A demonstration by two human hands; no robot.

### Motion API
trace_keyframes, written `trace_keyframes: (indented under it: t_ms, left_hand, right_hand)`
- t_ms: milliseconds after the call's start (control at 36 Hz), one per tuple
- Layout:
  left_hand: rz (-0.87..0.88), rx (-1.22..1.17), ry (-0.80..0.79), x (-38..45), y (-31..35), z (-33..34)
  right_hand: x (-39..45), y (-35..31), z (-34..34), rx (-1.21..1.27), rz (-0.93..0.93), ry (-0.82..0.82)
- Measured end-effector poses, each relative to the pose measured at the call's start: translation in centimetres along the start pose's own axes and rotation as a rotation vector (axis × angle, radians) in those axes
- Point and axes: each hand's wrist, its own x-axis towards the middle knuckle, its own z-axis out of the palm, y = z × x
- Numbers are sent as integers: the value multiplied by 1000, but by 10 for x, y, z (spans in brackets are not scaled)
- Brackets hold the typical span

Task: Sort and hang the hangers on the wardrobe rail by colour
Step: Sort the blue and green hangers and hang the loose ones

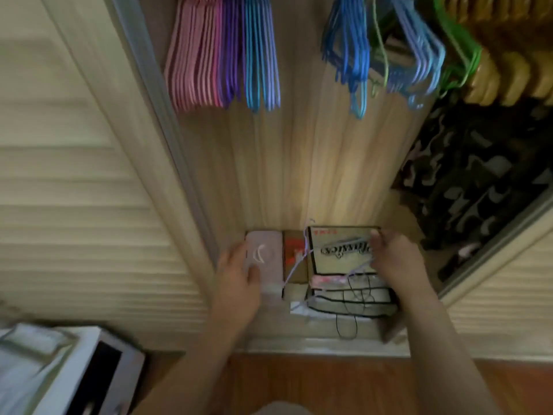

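Pink hangers (194,61), purple hangers (229,55) and blue hangers (260,58) hang side by side at the upper left. Further right hang more blue hangers (347,55), a green hanger (380,52), light blue hangers (419,55) and another green hanger (460,49). On the wardrobe floor, a thin lavender hanger (294,265) lies across the boxes, above several black wire hangers (353,298). My right hand (392,256) curls its fingers on the lavender hanger's right end. My left hand (239,274) rests on a pale pink box (266,250).
A printed cardboard box (344,250) and a small orange box (294,244) stand on the wardrobe floor. Wooden hangers (508,73) and a dark patterned garment (478,175) fill the right side. Louvred doors (74,190) flank the opening. A white object (74,369) sits at the lower left.
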Motion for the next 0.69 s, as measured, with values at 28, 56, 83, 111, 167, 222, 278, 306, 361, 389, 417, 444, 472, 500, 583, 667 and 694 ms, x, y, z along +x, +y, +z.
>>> trace_keyframes:
  t_ms: [28, 56, 83, 111, 167, 222, 278, 306, 361, 389, 417, 444, 472, 500, 583, 667, 694]
  left_hand:
    - [-103, -11, -141, -23, -25, 19]
    - [-167, -29, -232, -36, -43, 32]
    - [-236, -39, -304, -57, -66, 44]
    - [-271, -35, -326, -64, -86, 51]
    - [-325, -1, -364, -73, -113, 55]
    - [-372, -1, -372, -74, -103, 39]
    - [-415, -95, -395, -73, -92, 28]
    - [-428, -103, -389, -73, -96, 25]
    - [-467, -165, -385, -75, -101, 22]
    - [-515, -222, -390, -77, -112, 23]
    - [-558, -252, -404, -79, -125, 26]
    - [-597, -237, -430, -84, -130, 26]
    - [-635, -236, -448, -87, -126, 26]
    - [-685, -270, -458, -89, -125, 26]
    - [-821, -465, -443, -87, -99, 22]
    - [-933, -622, -540, -73, -78, 27]
    - [-920, -666, -575, -65, -67, 29]
  right_hand:
    - [-7, 9, 9, 32, 6, -45]
    - [-9, 14, 11, 90, -10, -73]
    - [-16, 22, 16, 167, -12, -110]
    - [-16, 24, 13, 260, -27, -111]
    - [-21, 28, 8, 406, -32, -160]
    - [-20, 35, 5, 543, -29, -226]
    - [-20, 41, 4, 632, -19, -283]
    - [-20, 41, 3, 656, -12, -293]
    - [-20, 41, 3, 681, -4, -296]
    - [-20, 41, 4, 694, -1, -298]
    - [-19, 41, 7, 699, 17, -294]
    - [-19, 42, 11, 704, 46, -282]
    - [-19, 42, 14, 682, 91, -263]
    - [-17, 46, 19, 668, 134, -231]
    - [-13, 58, 33, 605, 287, -131]
    - [-5, 75, 45, 561, 405, -103]
    - [-5, 74, 45, 581, 421, -131]
